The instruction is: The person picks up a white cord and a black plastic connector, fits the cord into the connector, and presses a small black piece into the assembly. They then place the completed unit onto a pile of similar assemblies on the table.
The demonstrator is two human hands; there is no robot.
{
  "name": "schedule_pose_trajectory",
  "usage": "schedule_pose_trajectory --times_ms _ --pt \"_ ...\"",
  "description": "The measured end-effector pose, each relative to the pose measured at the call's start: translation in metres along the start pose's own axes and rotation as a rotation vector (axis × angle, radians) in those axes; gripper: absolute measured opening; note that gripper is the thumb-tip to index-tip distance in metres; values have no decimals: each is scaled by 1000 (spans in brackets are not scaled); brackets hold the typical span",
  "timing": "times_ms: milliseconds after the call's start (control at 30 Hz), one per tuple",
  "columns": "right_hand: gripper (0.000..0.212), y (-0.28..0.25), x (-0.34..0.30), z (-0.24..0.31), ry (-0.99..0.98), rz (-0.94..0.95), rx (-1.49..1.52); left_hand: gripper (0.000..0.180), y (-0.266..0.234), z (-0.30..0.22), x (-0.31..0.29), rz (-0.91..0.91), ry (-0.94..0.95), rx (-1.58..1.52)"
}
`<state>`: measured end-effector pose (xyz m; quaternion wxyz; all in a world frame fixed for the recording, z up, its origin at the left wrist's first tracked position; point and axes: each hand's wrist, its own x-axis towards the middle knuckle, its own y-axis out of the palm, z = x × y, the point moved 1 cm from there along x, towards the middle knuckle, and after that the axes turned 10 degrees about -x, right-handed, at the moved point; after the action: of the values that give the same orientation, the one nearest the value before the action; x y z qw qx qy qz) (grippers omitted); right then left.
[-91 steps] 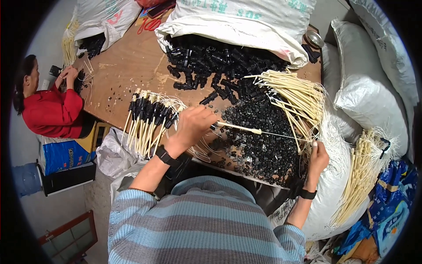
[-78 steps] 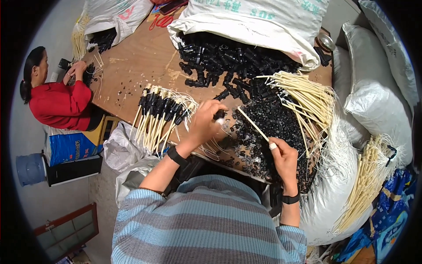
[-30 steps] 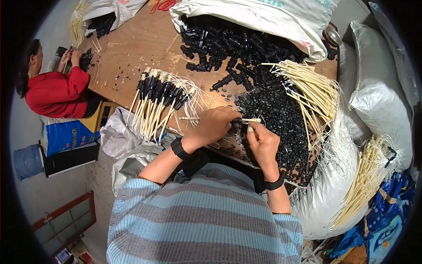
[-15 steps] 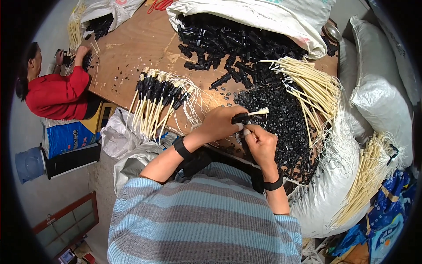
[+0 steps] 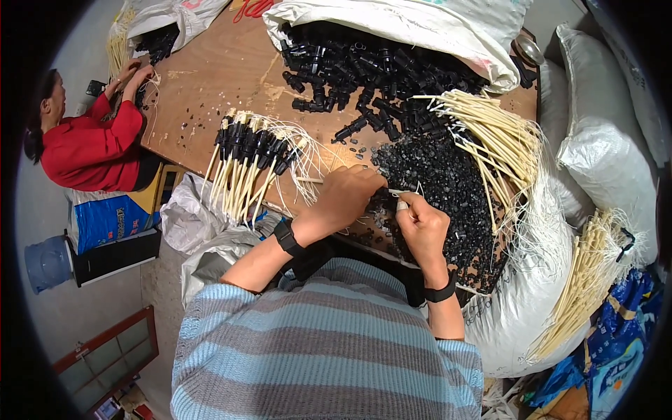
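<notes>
My left hand (image 5: 348,194) is closed around a black plastic fitting, mostly hidden by the fingers. A cream tube (image 5: 308,180) pokes out on the left side of that hand. Close by on the right, my right hand (image 5: 423,224) pinches a thin white cord (image 5: 402,191) at the fitting's other side; its thumb wears a pale wrap. Left of my hands lies a bundle of cream tubes with black fittings (image 5: 252,143) and loose white cords. Beyond and right of my hands spreads a pile of small black and clear plastic pieces (image 5: 448,196).
Black fittings (image 5: 371,66) spill from a white woven sack (image 5: 420,21) at the back. Plain cream tubes (image 5: 490,126) lie at the right. Full white sacks (image 5: 609,133) stand by the table's right edge. A person in red (image 5: 91,150) works at the far left.
The cream tube with its pale tip no longer points right from my left hand; a tube now extends left. My right hand has shifted slightly right. The other person's hands have moved together.
</notes>
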<state>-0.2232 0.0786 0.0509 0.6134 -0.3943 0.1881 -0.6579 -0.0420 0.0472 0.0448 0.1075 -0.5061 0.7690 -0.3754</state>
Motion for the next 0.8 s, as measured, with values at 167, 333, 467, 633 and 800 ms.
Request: schedule_pose_trajectory --times_ms 167,333,467,633,800 --pt "11 2 -1 2 -7 2 27 33 2 -4 0 3 30 14" --pt "9 0 0 3 87 166 39 34 3 -4 -1 8 49 26" --pt "17 7 -4 0 -106 182 5 38 4 -11 4 40 36 -19" --pt "17 5 0 1 -114 272 -50 42 -5 -8 7 124 -84 -258" --pt "20 9 -3 7 -104 250 -113 38 -5 -9 6 -73 31 -329"
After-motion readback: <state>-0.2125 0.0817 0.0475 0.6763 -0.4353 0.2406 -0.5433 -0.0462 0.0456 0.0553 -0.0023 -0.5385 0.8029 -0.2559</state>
